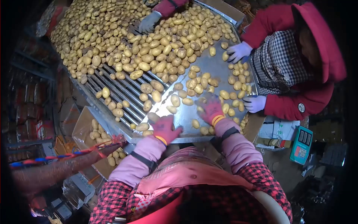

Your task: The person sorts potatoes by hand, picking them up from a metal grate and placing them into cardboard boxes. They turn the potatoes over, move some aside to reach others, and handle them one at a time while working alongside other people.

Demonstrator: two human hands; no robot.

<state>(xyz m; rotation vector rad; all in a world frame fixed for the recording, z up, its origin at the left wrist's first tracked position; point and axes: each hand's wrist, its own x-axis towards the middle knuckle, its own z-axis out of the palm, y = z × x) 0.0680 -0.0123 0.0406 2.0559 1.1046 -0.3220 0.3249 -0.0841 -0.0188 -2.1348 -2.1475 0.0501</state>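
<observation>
My left hand [164, 129], in a red glove with greyish fingertips, is low over the metal sorting table [185, 124] near its front edge. Its thumb is spread to the right, and its fingertips reach beside loose potatoes [142, 127] at the slatted grate. My right hand [211, 110], gloved alike, lies farther forward on the bare metal with fingers stretched out and slightly blurred. A small potato [195, 123] lies just left of its wrist, and a cluster of potatoes [199, 89] is just beyond its fingertips. Neither hand visibly grips anything.
A large potato heap [156, 48] covers the table's far side, above the slatted grate [126, 84]. A co-worker's gloved hands [255, 104] work at the right edge; another person's grey glove [149, 22] reaches in at the top. A potato box [84, 128] and teal scale [301, 145] flank the table.
</observation>
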